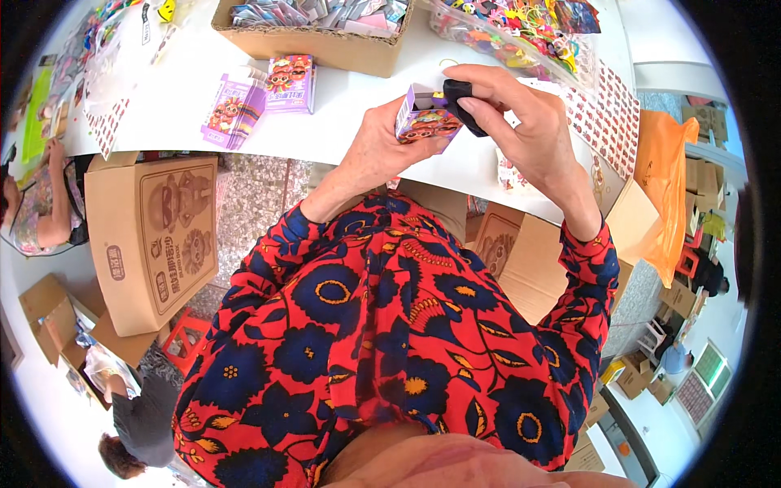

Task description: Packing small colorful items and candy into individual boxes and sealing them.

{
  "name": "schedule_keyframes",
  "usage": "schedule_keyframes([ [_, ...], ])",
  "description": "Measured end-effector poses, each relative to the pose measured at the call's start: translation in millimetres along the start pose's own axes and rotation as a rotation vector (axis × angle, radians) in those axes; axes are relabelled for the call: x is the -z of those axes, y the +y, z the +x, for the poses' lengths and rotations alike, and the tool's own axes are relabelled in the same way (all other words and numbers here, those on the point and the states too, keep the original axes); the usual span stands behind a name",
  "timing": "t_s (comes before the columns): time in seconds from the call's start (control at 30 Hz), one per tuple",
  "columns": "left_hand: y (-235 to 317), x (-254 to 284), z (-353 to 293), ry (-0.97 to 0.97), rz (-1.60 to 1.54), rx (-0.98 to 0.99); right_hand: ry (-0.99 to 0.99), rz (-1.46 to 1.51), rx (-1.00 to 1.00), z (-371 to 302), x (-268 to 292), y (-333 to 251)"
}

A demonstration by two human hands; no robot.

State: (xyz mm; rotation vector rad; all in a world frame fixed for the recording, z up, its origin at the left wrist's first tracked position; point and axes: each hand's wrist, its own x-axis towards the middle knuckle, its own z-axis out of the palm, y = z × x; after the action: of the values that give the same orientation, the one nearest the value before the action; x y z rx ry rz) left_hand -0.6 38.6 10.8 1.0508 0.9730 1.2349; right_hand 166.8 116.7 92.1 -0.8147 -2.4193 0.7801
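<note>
My left hand (368,148) is wrapped round a small purple cardboard box (428,128) with cartoon figures, held above the white table with its top end open. Pinched in the fingers of my right hand (533,122) is a small, soft-looking black piece (467,107), perhaps a pouch. It is right beside the box's open end; whether it reaches inside I cannot tell. To the left of my hands lie a fanned stack of flat purple boxes (233,112) and another purple box pile (290,84).
At the far side stands a cardboard box (325,46) full of small packets. Beside it is a clear bag (508,45) of colourful pieces. Sticker sheets (604,120) and an orange bag (663,191) are at right. A large carton (153,240) stands left; other people work nearby.
</note>
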Motion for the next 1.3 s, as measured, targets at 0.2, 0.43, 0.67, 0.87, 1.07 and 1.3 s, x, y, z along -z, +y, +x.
schedule_keyframes([
  [0.2, -6.6, 5.3, 1.1, -0.042, -0.009, -0.029, -0.043, 0.079, 0.115, -1.4, 5.4, -2.1],
  [0.43, -10.8, 3.3, 1.9, -0.037, -0.082, 0.005, 0.096, 0.036, 0.022, -5.0, 11.4, 1.6],
  [0.67, -10.4, 2.3, 2.1, 0.0, 0.024, -0.021, 0.406, 0.337, -0.2, 12.4, 23.5, 48.3],
  [0.87, -11.7, 4.5, -1.3, 0.14, 0.449, -0.197, 0.494, 0.115, -0.133, 34.1, 42.1, 98.9],
  [1.07, -16.2, 11.6, 2.9, 0.193, 0.181, -0.057, 0.199, -0.403, -0.248, -33.4, 41.2, 158.6],
  [1.3, -21.5, 3.8, 6.0, 0.159, 0.128, -0.026, 0.139, -0.369, -0.462, -99.0, 7.2, 193.9],
])
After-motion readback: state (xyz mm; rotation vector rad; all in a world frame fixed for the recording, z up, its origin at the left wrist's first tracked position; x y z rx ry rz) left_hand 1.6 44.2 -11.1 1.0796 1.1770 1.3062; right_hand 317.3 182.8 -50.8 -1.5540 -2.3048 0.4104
